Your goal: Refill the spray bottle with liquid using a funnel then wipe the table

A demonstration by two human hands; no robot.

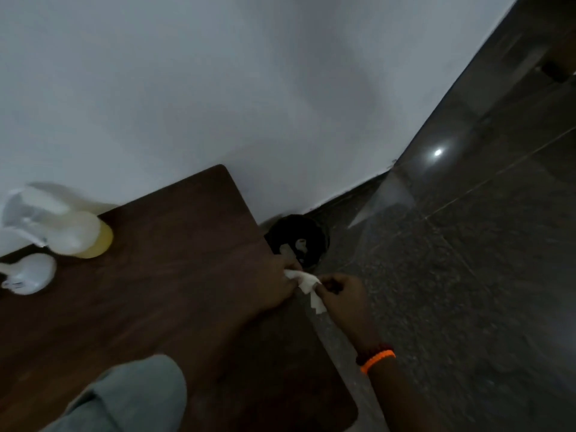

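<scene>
At the right edge of the dark wooden table, both my hands hold a crumpled white tissue. My left hand grips one end over the table edge. My right hand, with an orange band at the wrist, pinches the other end just off the table. At the far left of the table stands the spray bottle, white-topped with yellow liquid in its base. A white funnel-like object lies in front of it; it is blurred.
A black round bin sits on the floor just past the table's corner, below my hands. A white wall runs behind the table. Dark glossy floor tiles fill the right side. My grey sleeve covers the lower left.
</scene>
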